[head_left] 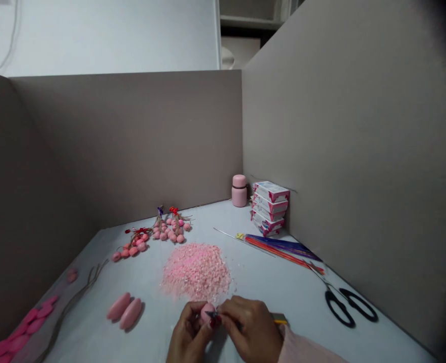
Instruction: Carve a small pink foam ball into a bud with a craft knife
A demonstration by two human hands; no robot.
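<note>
Low in the middle of the view, my left hand (188,330) is closed round a small pink oval piece (208,310). My right hand (251,326) is pinched on a thin tool with a dark blade tip (212,315) and a yellow end (280,319), its tip resting against the pink piece. Just beyond both hands lies a heap of pink shavings (196,272) on the pale table (268,282).
Two pink ovals (124,308) lie to the left, with twigs (75,297) and more pink pieces (18,333) at the far left. Berry-like pink clusters (158,234) sit further back. A pink jar (239,190), stacked boxes (269,207), coloured sticks (283,248) and black scissors (347,305) are on the right. Grey partitions enclose the table.
</note>
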